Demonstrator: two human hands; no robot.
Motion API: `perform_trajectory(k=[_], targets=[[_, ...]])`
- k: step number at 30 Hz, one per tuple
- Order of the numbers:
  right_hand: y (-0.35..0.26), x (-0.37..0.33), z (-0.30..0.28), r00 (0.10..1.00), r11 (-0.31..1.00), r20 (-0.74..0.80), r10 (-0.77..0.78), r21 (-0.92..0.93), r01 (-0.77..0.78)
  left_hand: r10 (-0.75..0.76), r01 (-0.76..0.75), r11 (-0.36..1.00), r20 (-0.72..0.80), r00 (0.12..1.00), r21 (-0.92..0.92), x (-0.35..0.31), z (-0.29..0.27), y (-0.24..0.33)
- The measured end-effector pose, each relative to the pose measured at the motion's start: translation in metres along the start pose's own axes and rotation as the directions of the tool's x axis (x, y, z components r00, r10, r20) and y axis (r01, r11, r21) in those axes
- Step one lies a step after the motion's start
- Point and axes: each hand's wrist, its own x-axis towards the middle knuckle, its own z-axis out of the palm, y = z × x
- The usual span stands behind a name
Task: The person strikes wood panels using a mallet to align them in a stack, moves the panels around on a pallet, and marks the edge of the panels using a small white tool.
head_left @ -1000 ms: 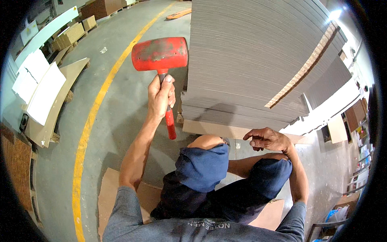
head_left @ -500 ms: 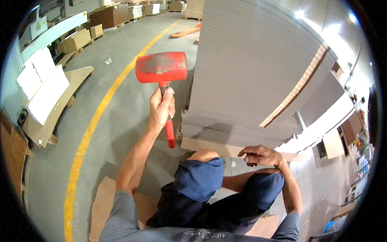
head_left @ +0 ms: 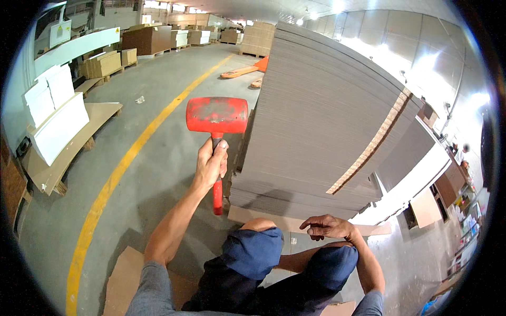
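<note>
Head view, looking down over a crouching person's blue-clad knees (head_left: 253, 253). A red mallet (head_left: 217, 116) stands upright at centre left, its broad, scuffed head across the top, just left of a tall stack of grey boards (head_left: 316, 126); whether the two touch cannot be told. The left grip (head_left: 212, 162), a bare hand, is clamped around the dark upper handle, thumb pointing up toward the head; the red handle end sticks out below. The right grip (head_left: 328, 226) is empty, fingers loosely curled and apart from the mallet, above the right knee. A rough tan strip (head_left: 371, 142) slants across the boards. A yellow line (head_left: 121, 168) curves along the grey floor.

Holding this high should give close control of a top-heavy tool; a firm wrap and straight wrist would best stop it twisting. The free fingers are safest well away from the head's path.
</note>
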Motion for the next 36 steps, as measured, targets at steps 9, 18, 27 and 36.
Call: perform_trajectory(k=[9,18,27,36], targets=[[-0.002,-0.001,0.000,1.000,0.999,0.008,-0.010,0.037,0.009,-0.008,0.006,1.000,0.050,0.999,0.031,0.010,-0.003,0.013],[0.015,-0.017,-0.001,0.970,0.991,-0.203,-0.134,-0.004,0.136,0.072,-0.072,0.997,0.008,0.997,-0.022,0.048,0.022,0.047],[-0.016,-0.063,-0.062,0.013,0.843,-0.979,-0.204,-0.169,0.511,0.301,-0.291,0.939,-0.033,0.953,0.182,0.027,0.036,0.083],[-0.073,-0.104,-0.207,-0.435,0.670,-0.816,-0.380,-0.567,0.480,0.370,-0.337,0.853,-0.007,0.929,0.398,0.005,0.059,0.139]])
